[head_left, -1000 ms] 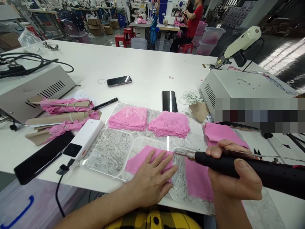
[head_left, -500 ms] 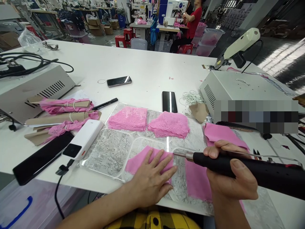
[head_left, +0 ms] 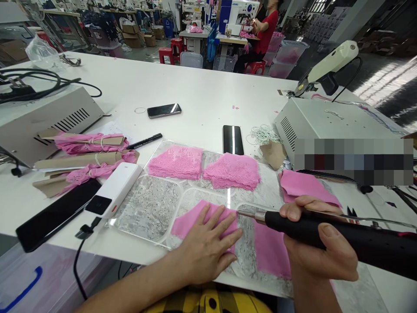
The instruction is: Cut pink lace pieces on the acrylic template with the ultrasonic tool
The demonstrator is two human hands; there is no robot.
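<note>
My left hand (head_left: 208, 243) lies flat with fingers spread on a pink fabric piece (head_left: 187, 222), which rests on a clear template (head_left: 146, 238) with rounded outlines. In my right hand (head_left: 321, 243) is a black handheld tool (head_left: 312, 226) with a slim metal tip. That tip meets the fabric's upper right corner, just past my left fingertips; I cannot tell if it presses down. A second pink fabric piece (head_left: 272, 250) lies below the tool, partly covered by my right hand. Two stacks of pink lace, the left stack (head_left: 176, 161) and the right stack (head_left: 232, 170), sit at the template's far side.
Left are a white power bank (head_left: 114, 189) with a cable, a black phone (head_left: 58, 217) and tied pink bundles (head_left: 91, 143). Grey vented boxes (head_left: 342, 117) flank the table. More pink fabric (head_left: 306, 186) lies right. A person in a red top (head_left: 267, 32) sits at a sewing machine beyond.
The view has shifted very slightly. My right hand and the rear of the tool sit a little lower and further right; the tip stays at the fabric corner, and my left hand stays put.
</note>
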